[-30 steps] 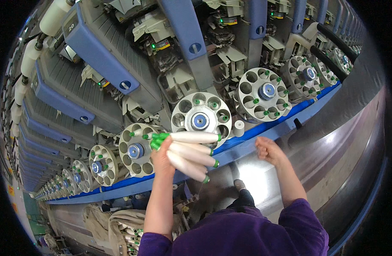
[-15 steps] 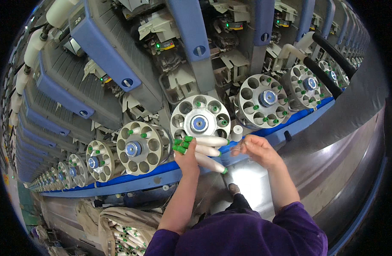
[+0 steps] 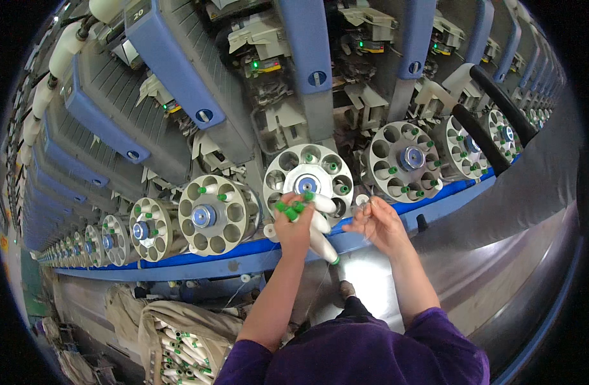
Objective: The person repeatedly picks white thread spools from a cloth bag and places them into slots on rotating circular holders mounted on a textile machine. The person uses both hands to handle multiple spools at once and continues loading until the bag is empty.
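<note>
My left hand (image 3: pixel 293 232) is closed around several white yarn bobbins (image 3: pixel 321 246) with green tube ends. The bobbins fan out toward the right, their near green ends gathered at my thumb and fingers. Just behind them stands a round bobbin magazine (image 3: pixel 275 162) with a blue hub; a few green-tipped bobbins sit in its pockets. My right hand (image 3: pixel 385 226) is raised to the right of the bunch, thumb and forefinger pinched together and the other fingers loosely bent. Faint wisps of yarn show at its fingertips, though they are hard to make out.
More round magazines (image 3: pixel 219 215) line the winding machine to both sides, above a blue rail (image 3: pixel 160 274). A cloth-lined container (image 3: pixel 179 313) full of bobbins stands at lower left. Black-padded bars (image 3: pixel 480 138) and a grey cover (image 3: pixel 519 212) reach in from the right.
My view has shifted, so the machine sits farther right. The bobbins in my left hand have swung to point more toward me and now overlap the magazine's lower edge. My right hand's fingers have spread slightly.
</note>
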A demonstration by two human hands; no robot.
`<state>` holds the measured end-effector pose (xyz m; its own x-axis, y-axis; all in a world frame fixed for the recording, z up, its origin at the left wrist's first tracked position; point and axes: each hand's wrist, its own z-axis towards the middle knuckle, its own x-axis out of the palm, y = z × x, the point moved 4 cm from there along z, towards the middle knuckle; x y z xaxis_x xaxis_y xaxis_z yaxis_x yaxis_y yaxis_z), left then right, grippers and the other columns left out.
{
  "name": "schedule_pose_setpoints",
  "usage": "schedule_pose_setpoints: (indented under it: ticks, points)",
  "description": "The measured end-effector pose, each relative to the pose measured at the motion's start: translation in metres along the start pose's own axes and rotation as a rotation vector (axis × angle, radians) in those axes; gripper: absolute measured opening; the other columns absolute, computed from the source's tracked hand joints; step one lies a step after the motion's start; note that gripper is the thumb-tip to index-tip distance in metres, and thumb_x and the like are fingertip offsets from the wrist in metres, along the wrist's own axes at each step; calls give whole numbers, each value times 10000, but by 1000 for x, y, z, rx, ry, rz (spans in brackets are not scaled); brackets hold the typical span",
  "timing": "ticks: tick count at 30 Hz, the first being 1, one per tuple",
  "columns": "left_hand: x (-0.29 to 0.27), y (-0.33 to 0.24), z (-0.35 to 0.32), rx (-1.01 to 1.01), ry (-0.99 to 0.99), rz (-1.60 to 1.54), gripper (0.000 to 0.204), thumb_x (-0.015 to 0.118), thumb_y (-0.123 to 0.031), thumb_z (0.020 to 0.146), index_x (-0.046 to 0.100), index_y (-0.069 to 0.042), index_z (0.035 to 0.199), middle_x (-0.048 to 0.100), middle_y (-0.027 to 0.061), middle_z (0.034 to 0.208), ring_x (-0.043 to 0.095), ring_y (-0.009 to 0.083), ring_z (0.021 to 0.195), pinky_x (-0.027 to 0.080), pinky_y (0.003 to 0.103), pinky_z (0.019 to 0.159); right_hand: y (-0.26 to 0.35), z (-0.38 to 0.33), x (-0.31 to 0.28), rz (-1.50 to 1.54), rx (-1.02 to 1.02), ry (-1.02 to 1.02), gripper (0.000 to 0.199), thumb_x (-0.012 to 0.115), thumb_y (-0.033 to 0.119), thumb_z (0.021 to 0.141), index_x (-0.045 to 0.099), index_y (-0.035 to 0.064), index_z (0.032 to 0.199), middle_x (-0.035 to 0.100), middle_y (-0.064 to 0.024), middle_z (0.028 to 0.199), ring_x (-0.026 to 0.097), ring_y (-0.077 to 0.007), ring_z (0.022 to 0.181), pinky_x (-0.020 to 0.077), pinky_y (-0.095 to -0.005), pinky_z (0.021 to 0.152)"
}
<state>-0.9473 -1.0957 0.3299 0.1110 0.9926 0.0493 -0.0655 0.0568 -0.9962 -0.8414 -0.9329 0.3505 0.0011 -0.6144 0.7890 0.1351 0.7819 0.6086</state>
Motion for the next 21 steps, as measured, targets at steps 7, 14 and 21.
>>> schedule_pose_setpoints:
  ticks: [7, 14, 21]
  points:
    - [-32, -25, -4, 355, 197, 361, 173, 708, -26, 698, 636, -22, 855, 560, 65, 977, 539, 157, 894, 454, 287, 774, -6, -16, 17, 186, 108, 188, 209, 433, 211, 948, 507, 40, 854, 535, -99, 772, 528, -179, 624, 531, -515, 754]
    - [-80, 3, 6, -139, 144, -10, 345, 702, -86, 710, 645, -18, 1044, 569, 62, 936, 575, 177, 772, 486, 313, 727, -47, 22, 44, 156, 105, 213, 255, 478, 290, 929, 509, 44, 989, 559, -97, 953, 556, -198, 829, 483, -355, 654]
    - [-190, -76, 31, 51, -130, -794, 560, 516, 41, 722, 415, 11, 1272, 473, 67, 957, 518, 193, 919, 419, 464, 976, -156, 18, 61, 61, 748, 260, 219, 519, 326, 909, 539, 110, 876, 467, 20, 594, 441, -103, 493, 336, -246, 450]
